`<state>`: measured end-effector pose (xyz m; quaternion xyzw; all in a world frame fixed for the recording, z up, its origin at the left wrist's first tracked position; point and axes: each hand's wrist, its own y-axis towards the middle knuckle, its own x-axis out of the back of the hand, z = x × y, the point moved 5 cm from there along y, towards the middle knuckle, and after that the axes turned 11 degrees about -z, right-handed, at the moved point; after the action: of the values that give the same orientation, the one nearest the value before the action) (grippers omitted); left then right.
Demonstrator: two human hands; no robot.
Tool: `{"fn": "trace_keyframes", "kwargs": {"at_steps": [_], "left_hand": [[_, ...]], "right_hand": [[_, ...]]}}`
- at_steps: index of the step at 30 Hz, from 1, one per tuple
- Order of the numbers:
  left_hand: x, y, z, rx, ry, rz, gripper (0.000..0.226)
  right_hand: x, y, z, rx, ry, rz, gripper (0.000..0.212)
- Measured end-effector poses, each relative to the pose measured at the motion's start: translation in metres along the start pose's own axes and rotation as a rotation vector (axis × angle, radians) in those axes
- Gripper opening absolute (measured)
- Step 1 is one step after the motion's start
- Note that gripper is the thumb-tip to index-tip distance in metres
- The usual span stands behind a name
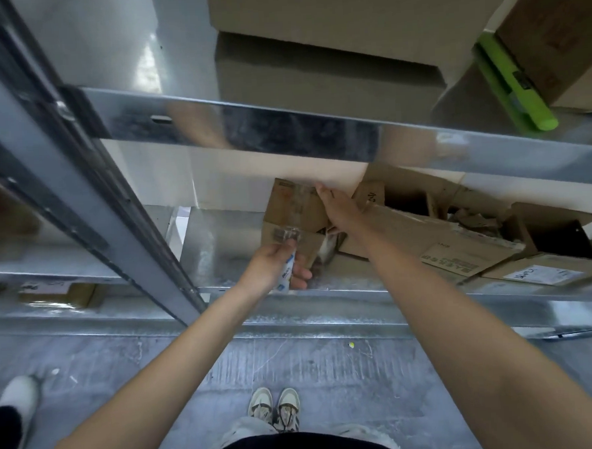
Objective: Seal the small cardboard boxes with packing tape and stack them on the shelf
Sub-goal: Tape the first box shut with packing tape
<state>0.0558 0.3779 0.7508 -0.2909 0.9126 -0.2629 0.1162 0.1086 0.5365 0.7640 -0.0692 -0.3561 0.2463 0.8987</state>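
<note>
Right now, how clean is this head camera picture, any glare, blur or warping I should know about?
Head view: strong wide-angle warping bends the shelf rail; glare streaks its metal and the wall above; the small box and both hands are slightly soft; the green tool stays fairly crisp.

Even, fairly bright indoor light falls from above. The steel shelf rail (283,135) shows glare streaks and dull reflections, and a bright patch shines on the metal wall (148,57) at upper left. Under the upper shelf the boxes (425,231) lie in soft shadow. Wide-angle distortion bends the upright post (90,187) and rails toward the edges. The whole picture is slightly soft, most blurred at the left edge.
</note>
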Motion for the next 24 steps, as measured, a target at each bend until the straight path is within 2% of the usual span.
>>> {"fn": "trace_keyframes", "kwargs": {"at_steps": [3, 5, 9, 11, 12, 16, 20, 24], "left_hand": [[0.002, -0.004, 0.005, -0.09, 0.065, 0.0, 0.03], [0.003, -0.007, 0.012, -0.15, 0.145, -0.023, 0.025], [0.006, -0.009, 0.024, -0.179, 0.173, -0.028, 0.025], [0.007, -0.007, 0.026, -0.17, 0.155, 0.008, 0.022], [0.007, -0.006, 0.027, -0.171, 0.156, 0.026, 0.02], [0.009, -0.006, 0.026, -0.213, 0.162, 0.043, 0.019], [0.006, -0.017, 0.029, -0.248, 0.146, 0.03, 0.021], [0.006, -0.025, 0.032, -0.255, 0.091, 0.006, 0.021]], "right_hand": [[-0.001, 0.001, -0.001, -0.03, -0.016, 0.011, 0.055], [-0.001, 0.004, -0.002, 0.008, -0.04, -0.041, 0.052], [0.003, -0.004, 0.012, 0.297, -0.278, -0.272, 0.029], [0.006, -0.022, 0.023, 0.489, -0.439, -0.398, 0.033], [0.005, -0.031, 0.027, 0.565, -0.46, -0.393, 0.037], [-0.014, -0.049, 0.016, 0.621, -0.55, -0.021, 0.07], [-0.014, -0.052, 0.008, 0.59, -0.517, 0.082, 0.096], [-0.014, -0.05, 0.009, 0.608, -0.576, 0.121, 0.096]]}}
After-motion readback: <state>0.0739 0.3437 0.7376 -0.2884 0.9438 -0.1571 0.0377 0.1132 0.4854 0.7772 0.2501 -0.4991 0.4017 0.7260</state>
